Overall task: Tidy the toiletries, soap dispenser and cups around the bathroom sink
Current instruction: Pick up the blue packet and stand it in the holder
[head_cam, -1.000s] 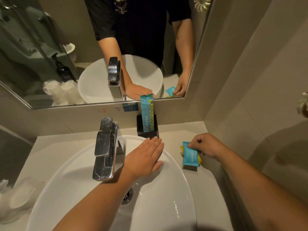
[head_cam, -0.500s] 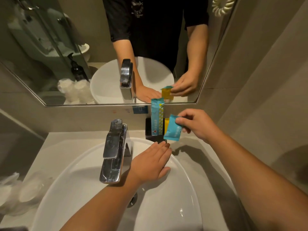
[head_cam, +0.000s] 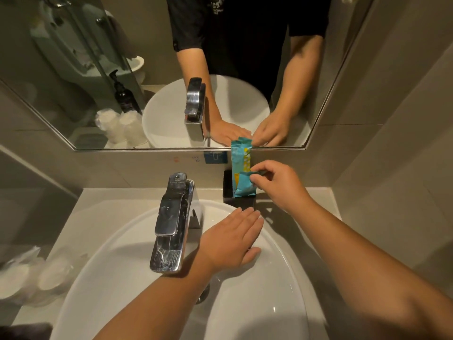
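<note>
Nearest the camera, two bare forearms reach forward over one white oval sink (head_cam: 282, 290). The left hand (head_cam: 230, 239) lies flat on the far rim of the sink, palm down, fingers straight and together, holding nothing. Just to its left stands one chrome faucet (head_cam: 171, 222), its spout hanging over the bowl. Well to the left of that hand, on the pale counter (head_cam: 117, 209), sit two plastic-wrapped cups (head_cam: 36, 273) side by side, blurred at the frame edge.

Beyond the left hand's fingertips and a little to the right, one small black holder (head_cam: 229, 188) stands on the counter against the wall. The right hand (head_cam: 277, 185) is at the holder, thumb and fingers curled in a pinch on the upper corner of one short teal packet (head_cam: 242, 185), whose lower end is inside the holder. A yellow packet (head_cam: 236, 179) shows as a sliver just behind the teal one. Above the right hand's fingers, one tall teal sachet (head_cam: 241, 155) stands upright in the same holder, its top overlapping the mirror's lower edge.

Farther back, the mirror (head_cam: 73, 106) reflects both hands, the sink and the faucet. On the left-hand side of the reflection appear one dark pump soap dispenser (head_cam: 125, 96) and the two wrapped cups below it; the dispenser itself is seen only in the reflection.
</note>
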Action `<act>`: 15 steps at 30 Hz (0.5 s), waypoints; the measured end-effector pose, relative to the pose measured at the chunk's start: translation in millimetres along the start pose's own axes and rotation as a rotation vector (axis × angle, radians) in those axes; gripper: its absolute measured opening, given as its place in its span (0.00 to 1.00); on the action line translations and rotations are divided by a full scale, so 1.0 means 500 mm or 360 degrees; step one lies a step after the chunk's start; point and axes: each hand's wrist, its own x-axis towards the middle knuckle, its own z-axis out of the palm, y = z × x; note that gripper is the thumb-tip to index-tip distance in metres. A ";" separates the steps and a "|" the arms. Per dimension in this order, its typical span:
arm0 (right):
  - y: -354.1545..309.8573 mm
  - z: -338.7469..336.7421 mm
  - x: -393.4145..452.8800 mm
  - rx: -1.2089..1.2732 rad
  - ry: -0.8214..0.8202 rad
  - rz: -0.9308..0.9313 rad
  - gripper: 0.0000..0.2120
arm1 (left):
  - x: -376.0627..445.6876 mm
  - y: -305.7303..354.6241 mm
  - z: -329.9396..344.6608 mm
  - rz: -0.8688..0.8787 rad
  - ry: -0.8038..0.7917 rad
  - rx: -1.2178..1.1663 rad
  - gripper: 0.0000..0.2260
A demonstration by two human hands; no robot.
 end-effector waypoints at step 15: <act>-0.006 0.024 -0.019 -0.0291 0.0048 -0.0105 0.07 | 0.000 0.000 0.009 0.0013 0.0036 0.0009 0.26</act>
